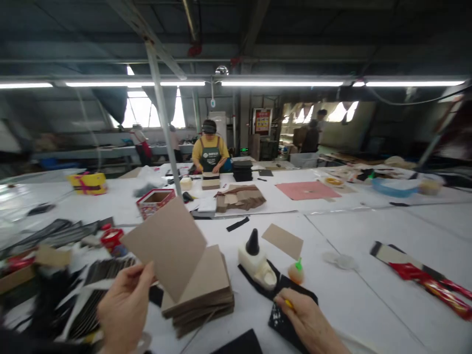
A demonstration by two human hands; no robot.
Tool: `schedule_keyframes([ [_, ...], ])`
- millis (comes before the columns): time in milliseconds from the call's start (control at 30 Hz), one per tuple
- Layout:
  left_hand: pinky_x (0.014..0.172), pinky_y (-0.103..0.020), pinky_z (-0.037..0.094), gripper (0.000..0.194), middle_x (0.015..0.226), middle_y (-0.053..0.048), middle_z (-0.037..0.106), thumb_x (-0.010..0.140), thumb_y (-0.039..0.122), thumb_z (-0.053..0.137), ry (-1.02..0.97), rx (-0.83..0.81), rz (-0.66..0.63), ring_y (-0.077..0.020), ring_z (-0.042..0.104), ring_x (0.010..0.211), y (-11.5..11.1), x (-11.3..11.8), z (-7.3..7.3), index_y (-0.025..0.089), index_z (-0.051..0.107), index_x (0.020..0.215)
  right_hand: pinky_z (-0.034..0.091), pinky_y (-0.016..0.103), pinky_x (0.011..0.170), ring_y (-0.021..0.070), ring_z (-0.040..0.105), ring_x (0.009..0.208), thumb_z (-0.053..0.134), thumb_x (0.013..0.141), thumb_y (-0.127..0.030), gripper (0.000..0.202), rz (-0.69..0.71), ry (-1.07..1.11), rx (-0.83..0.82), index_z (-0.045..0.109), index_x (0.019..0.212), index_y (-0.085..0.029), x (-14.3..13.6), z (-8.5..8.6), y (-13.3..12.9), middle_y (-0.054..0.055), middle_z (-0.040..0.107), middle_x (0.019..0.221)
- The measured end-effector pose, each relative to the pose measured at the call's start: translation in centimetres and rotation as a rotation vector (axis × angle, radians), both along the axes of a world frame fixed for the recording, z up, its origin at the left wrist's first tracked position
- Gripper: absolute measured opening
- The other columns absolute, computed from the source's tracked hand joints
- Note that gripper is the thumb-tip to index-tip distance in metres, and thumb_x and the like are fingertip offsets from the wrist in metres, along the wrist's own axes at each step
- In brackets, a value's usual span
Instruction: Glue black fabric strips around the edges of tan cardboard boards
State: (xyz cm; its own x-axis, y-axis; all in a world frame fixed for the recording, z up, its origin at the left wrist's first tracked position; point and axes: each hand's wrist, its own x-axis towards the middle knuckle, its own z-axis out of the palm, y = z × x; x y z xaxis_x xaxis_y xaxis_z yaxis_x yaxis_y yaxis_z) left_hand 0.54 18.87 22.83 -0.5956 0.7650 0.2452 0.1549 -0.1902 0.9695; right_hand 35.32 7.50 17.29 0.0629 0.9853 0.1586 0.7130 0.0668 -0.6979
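Observation:
My left hand (125, 302) pinches a greyish-brown cardboard sheet (167, 246) by its lower left edge and holds it tilted up. Just behind and below it is a stack of similar cardboard sheets (210, 297). Closed around a thin yellow tool (289, 304), my right hand (308, 317) is over a black strip (276, 319) with white smears on it. The tool's working end is hidden. Beyond that hand stand a white container with a black cone-shaped top (254, 258) and a small orange object with a green tip (296, 273).
A single cardboard piece (283, 240) lies past the container. To the left are a red tin (112, 240) and piled black strips (105, 270). Red-handled tools (424, 280) lie at right. Across the table a person (210, 150) handles a stack, and a metal post (162, 113) rises nearby.

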Motion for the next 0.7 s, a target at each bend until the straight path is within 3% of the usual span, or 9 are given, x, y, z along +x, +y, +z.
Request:
schedule_keyframes([
  [67,0.060,-0.028,0.055,0.039,0.064,0.005,0.066,0.054,0.043,0.078,-0.303,-0.015,-0.086,-0.0146,0.064,0.059,-2.5,1.8,0.1,0.019,0.059,0.077,0.031,0.026,0.056,0.0146,0.041,0.058,0.034,0.094,-0.054,0.044,0.053,0.089,-0.094,0.034,0.062,-0.023,-1.8,-0.3,0.1,-0.004,0.041,0.060],
  [167,0.057,-0.026,0.056,0.039,0.068,0.004,0.066,0.053,0.038,0.081,-0.580,-0.064,-0.116,-0.0132,0.063,0.063,-5.7,5.0,-1.4,0.019,0.054,0.074,0.030,0.026,0.055,0.0135,0.040,0.057,0.038,0.090,-0.056,0.048,0.111,0.208,-0.189,0.036,0.058,-0.022,-4.6,-0.1,-0.4,-0.004,0.039,0.056],
  [267,0.061,-0.028,0.058,0.040,0.072,0.003,0.067,0.054,0.036,0.082,-0.720,-0.153,-0.138,-0.0141,0.065,0.066,-8.5,7.2,-3.9,0.019,0.052,0.076,0.033,0.025,0.057,0.0138,0.046,0.058,0.046,0.087,-0.053,0.044,0.116,0.355,-0.232,0.048,0.058,-0.020,-6.9,-0.2,-1.1,-0.003,0.048,0.057],
  [333,0.065,-0.032,0.059,0.042,0.074,0.002,0.067,0.054,0.035,0.082,-0.736,-0.204,-0.176,-0.0165,0.067,0.069,-9.9,7.9,-5.4,0.020,0.050,0.077,0.032,0.024,0.052,0.0118,0.042,0.052,0.051,0.083,-0.054,0.042,0.058,0.457,-0.264,0.050,0.058,-0.020,-7.8,-0.7,-1.5,-0.003,0.047,0.054],
  [467,0.065,-0.034,0.059,0.046,0.073,0.003,0.066,0.055,0.035,0.082,-0.695,-0.287,-0.203,-0.0189,0.069,0.070,-12.1,7.8,-7.4,0.022,0.049,0.084,0.018,0.022,0.038,0.0057,0.023,0.038,0.053,0.077,-0.063,0.046,-0.010,0.630,-0.357,0.040,0.060,-0.023,-7.7,-2.4,-2.4,-0.008,0.040,0.048],
  [567,0.062,-0.033,0.058,0.049,0.071,0.002,0.067,0.056,0.038,0.082,-0.676,-0.376,-0.184,-0.0176,0.068,0.064,-13.9,6.3,-8.9,0.021,0.051,0.090,0.015,0.020,0.037,0.0047,0.022,0.036,0.053,0.077,-0.062,0.044,0.038,0.628,-0.449,0.038,0.063,-0.023,-6.1,-4.2,-3.6,-0.009,0.040,0.049],
  [700,0.061,-0.033,0.056,0.040,0.062,0.000,0.066,0.062,0.051,0.076,-0.505,-0.618,-0.261,-0.0188,0.067,0.060,-17.9,3.6,-11.7,0.018,0.057,0.075,0.016,0.021,0.039,0.0063,0.024,0.038,0.051,0.077,-0.059,0.041,0.068,0.479,-0.610,0.037,0.063,-0.023,-3.6,-7.9,-6.0,-0.008,0.039,0.049],
])
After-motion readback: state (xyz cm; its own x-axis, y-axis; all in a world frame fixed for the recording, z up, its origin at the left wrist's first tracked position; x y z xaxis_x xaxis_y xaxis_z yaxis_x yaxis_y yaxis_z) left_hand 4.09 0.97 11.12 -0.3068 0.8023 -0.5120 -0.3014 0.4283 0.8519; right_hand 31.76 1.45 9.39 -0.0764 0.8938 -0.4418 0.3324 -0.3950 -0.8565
